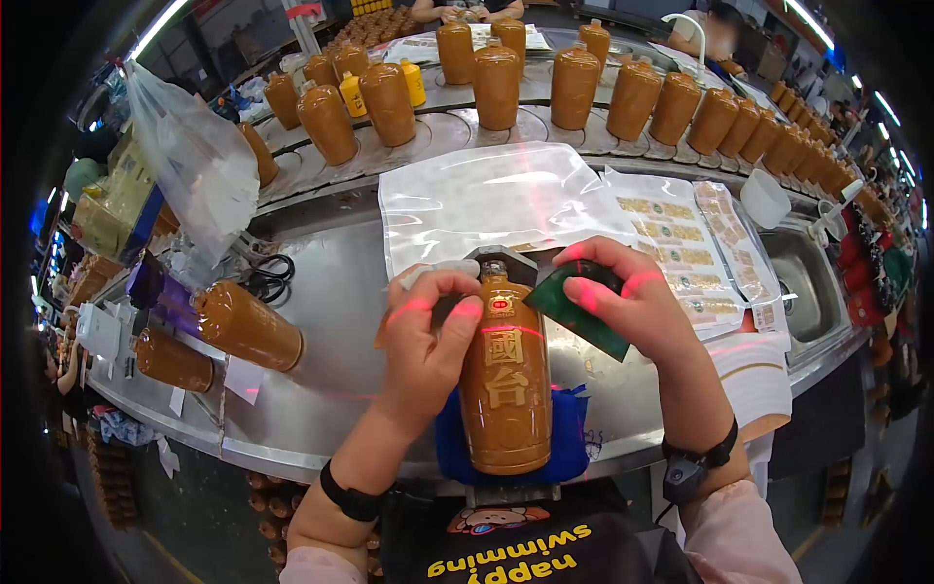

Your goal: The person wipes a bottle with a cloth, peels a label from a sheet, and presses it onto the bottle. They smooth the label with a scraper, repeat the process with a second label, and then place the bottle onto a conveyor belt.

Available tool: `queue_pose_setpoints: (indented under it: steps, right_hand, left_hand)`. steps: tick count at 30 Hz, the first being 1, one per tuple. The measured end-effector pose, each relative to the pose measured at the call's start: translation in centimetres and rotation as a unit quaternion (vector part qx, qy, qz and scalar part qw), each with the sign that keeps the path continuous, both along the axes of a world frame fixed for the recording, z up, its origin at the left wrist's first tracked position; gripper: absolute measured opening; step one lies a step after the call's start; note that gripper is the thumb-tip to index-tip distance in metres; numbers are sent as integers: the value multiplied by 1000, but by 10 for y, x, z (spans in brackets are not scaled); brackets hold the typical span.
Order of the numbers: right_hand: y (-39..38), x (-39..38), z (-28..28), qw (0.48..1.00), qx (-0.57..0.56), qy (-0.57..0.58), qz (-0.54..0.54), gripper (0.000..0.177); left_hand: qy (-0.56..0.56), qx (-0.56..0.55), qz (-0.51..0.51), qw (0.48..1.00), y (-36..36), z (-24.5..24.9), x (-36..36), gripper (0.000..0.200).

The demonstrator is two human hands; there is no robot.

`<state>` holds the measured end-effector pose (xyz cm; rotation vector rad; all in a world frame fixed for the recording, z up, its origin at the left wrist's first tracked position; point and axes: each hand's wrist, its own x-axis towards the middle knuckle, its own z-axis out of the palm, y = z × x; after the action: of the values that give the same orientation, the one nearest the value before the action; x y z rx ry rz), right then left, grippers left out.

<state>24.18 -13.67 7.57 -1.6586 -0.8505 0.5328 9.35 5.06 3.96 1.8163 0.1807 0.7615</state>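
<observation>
A glossy brown bottle (pixel 504 414) with gold characters and a small red emblem lies in front of me, its base toward me on a blue cloth (pixel 581 428). Its neck rests at a dark holder (pixel 523 265). My right hand (pixel 623 297) pinches a green, flat scraper (pixel 584 316), whose corner comes close to the bottle's shoulder. On the other side, my left hand (pixel 428 336) is curled beside the bottle's upper part, with white coverings on its fingertips. An orange-brown edge shows under those fingers, but what they hold is hidden.
Sheets of gold decals (pixel 671 248) lie right of a clear plastic-covered white sheet (pixel 467 200). Behind them, brown bottles (pixel 496 88) stand along a curved conveyor (pixel 438 146). Two bottles (pixel 251 326) lie tilted at left. A sink (pixel 808 282) is at right; co-workers sit beyond.
</observation>
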Motion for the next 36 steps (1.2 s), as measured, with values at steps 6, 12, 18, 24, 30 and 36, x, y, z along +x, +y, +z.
queue_pose_setpoints:
  steps: [6, 12, 18, 24, 30, 36]
  right_hand:
    - [14, -1, 4, 994, 29, 91, 44, 27]
    - [19, 1, 0, 992, 55, 87, 68, 27]
    - [6, -9, 5, 996, 29, -74, -34, 27]
    - [-4, -31, -9, 931, 61, -360, 0, 49]
    - [0, -39, -14, 898, 29, -438, 39, 70]
    - [3, -39, -24, 896, 30, -442, 29, 66]
  left_hand:
    - [37, -34, -22, 998, -4, -1, 9, 19]
    - [35, -44, -46, 997, -5, 1, 14, 16]
    - [64, 59, -49, 995, 1, 13, 10, 11]
    - [46, 251, 5, 967, -2, 24, 13, 10]
    - [18, -36, -14, 999, 0, -1, 13, 14]
    - [48, -85, -38, 994, -7, -13, 8, 25]
